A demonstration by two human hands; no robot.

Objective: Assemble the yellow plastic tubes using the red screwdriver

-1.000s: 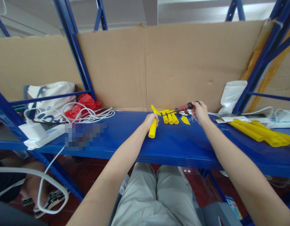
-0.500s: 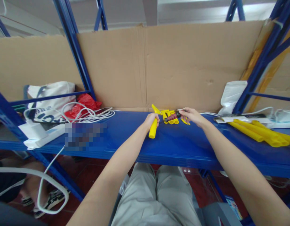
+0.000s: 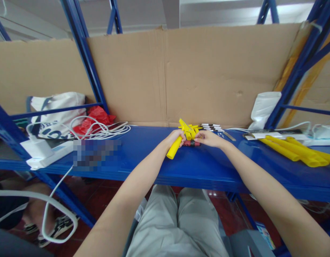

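Observation:
My left hand (image 3: 177, 136) is closed round a yellow tube (image 3: 174, 148), whose flattened upper end sticks out above the fingers. Close to its right, my right hand (image 3: 203, 138) has its fingers pinched at the yellow pieces; what they grip is too small to make out. Below the fingertips a dark red and black tool handle (image 3: 191, 143) lies on the blue shelf. Several short yellow pieces (image 3: 193, 129) sit behind the hands, partly hidden. Black-and-white striped items (image 3: 211, 127) and a thin grey strip (image 3: 229, 136) lie behind my right hand.
Several long yellow tubes (image 3: 301, 152) rest at the right of the blue shelf (image 3: 143, 153). On the left are a power strip (image 3: 54, 155), coiled white cables (image 3: 108, 130), a red bag (image 3: 96, 119) and a cloth bag (image 3: 57, 114). Cardboard (image 3: 207, 71) stands behind.
My right hand has moved left, close to my left hand. The red and black tool has left its fingers and lies on the shelf. The yellow tube has tilted and shifted slightly right at its top.

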